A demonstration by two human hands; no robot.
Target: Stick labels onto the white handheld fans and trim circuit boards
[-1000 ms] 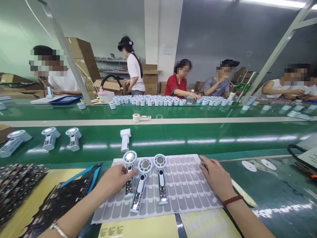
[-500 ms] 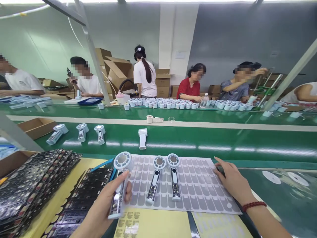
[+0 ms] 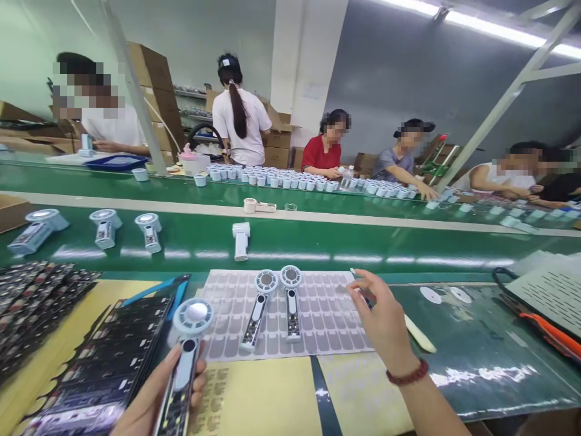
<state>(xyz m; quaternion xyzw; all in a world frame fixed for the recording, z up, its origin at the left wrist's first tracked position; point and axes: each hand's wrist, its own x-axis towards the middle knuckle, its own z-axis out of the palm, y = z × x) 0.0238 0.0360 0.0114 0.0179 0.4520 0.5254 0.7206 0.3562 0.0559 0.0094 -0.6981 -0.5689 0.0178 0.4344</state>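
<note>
Green conveyor belting (image 3: 318, 241) spans the workshop. Leftmost, the left hand (image 3: 152, 387) has its fingers wrapped round a pale-blue handheld fan (image 3: 184, 369), head uppermost, long axis leaning slightly right. Two similar fans (image 3: 292, 303) lie on a grey label sheet (image 3: 333, 330). Well right of the held fan, the right hand (image 3: 381, 318) curls at the sheet's far-right corner; whether its fingertips pinch anything, I cannot tell.

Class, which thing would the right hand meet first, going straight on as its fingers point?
Most likely the far right part of the sheet of grey patches, close by the right hand. Depth is unclear, though: it might clear the sheet and pass over the green surface beyond.
</note>
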